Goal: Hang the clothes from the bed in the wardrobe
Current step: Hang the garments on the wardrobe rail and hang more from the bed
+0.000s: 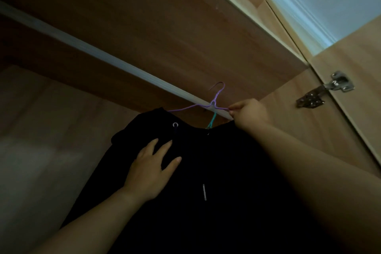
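Observation:
A black hooded garment (pixel 206 161) with a metal eyelet fills the lower middle of the head view, inside the wardrobe. A purple wire hanger (pixel 213 102) rises above it, its hook just above the pale hanging rail (pixel 92 49). My right hand (pixel 250 114) pinches the hanger's right arm close to the rail. My left hand (pixel 151 168) lies flat with spread fingers on the front of the black garment. A teal hanger (pixel 211 121) shows just below the rail, behind the garment; whether it carries cloth is hidden.
The wooden wardrobe top panel (pixel 165 16) runs overhead. On the right the wardrobe side wall and open door (pixel 360 64) meet at a metal hinge (pixel 327 88). The back panel (pixel 51 109) lies to the left.

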`<state>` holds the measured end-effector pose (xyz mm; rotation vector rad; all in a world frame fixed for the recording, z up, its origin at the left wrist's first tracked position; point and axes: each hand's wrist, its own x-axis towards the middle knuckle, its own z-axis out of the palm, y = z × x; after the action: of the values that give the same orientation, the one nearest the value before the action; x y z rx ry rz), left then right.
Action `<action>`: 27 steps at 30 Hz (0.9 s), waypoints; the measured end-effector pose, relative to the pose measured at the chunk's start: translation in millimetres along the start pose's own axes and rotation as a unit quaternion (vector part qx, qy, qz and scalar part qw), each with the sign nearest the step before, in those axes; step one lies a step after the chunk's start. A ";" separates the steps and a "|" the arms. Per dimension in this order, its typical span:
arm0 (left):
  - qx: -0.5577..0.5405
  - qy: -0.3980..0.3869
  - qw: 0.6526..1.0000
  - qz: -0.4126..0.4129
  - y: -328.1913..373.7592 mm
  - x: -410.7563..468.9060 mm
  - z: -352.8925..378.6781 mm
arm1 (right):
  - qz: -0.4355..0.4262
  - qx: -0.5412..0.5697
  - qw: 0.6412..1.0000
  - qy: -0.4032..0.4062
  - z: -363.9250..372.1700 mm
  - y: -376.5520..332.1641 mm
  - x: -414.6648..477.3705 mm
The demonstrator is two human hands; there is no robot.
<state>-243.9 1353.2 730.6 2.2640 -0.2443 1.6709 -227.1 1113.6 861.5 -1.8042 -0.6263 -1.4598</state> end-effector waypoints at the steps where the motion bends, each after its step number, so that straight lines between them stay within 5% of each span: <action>1: -0.004 0.007 1.000 -0.004 -1.4 2.7 3.1 | 0.002 -0.005 1.000 0.002 4.5 -1.4 3.2; 11: 0.010 0.004 0.995 0.095 -27.5 -13.6 23.7 | 0.009 -0.090 0.995 -0.041 63.8 -25.2 10.9; 14: 0.011 0.008 0.995 0.102 -40.7 -27.7 32.3 | -0.070 -0.181 0.981 -0.010 71.8 -21.2 -10.9; 19: 0.022 0.024 0.994 0.102 -58.3 -58.0 45.8 | -0.246 -0.268 0.930 0.045 65.7 2.7 -75.5; 27: 0.017 -0.052 0.994 0.091 -63.2 -164.8 53.4 | -0.201 -0.224 0.953 -0.040 77.2 69.1 -262.3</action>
<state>-225.6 1385.5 550.0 2.4224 -0.4629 1.6553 -190.7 1148.8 584.1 -2.1783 -0.7861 -1.9303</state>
